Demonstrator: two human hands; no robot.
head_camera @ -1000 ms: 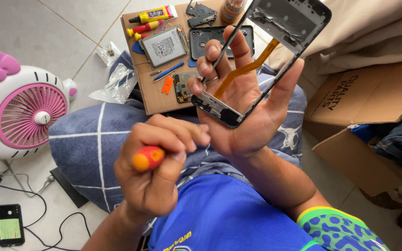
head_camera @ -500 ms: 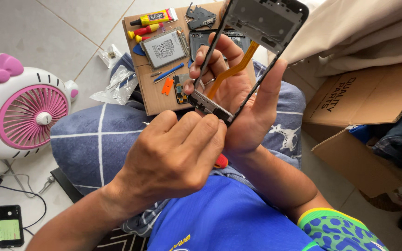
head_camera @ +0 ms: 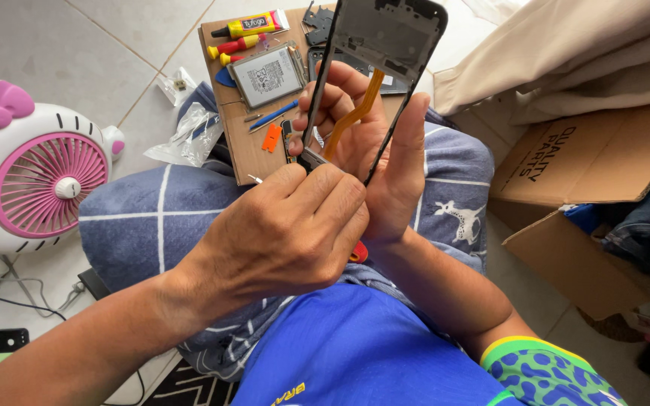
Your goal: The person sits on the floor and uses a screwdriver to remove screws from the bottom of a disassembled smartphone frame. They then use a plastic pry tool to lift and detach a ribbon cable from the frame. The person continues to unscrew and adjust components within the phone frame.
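My right hand (head_camera: 385, 162) holds up a black phone frame (head_camera: 385, 45) with an orange flex cable (head_camera: 355, 113) running down its inside. My left hand (head_camera: 287, 233) is closed around a red-handled screwdriver (head_camera: 357, 252); only the handle's end shows below my palm. The fingers of that hand press against the frame's lower end (head_camera: 311, 159). The screwdriver's tip is hidden behind my fingers.
A cardboard work board (head_camera: 253, 143) lies on my blue-clad knees with a phone battery (head_camera: 265, 75), a yellow glue tube (head_camera: 253, 24), small tools and an orange pick (head_camera: 271, 138). A pink-and-white fan (head_camera: 39, 180) stands left. An open cardboard box (head_camera: 588, 180) sits right. A small phone (head_camera: 5, 344) lies lower left.
My left hand has risen from my lap with the screwdriver and closed in on the frame's lower end. The right hand has tilted the frame more upright.
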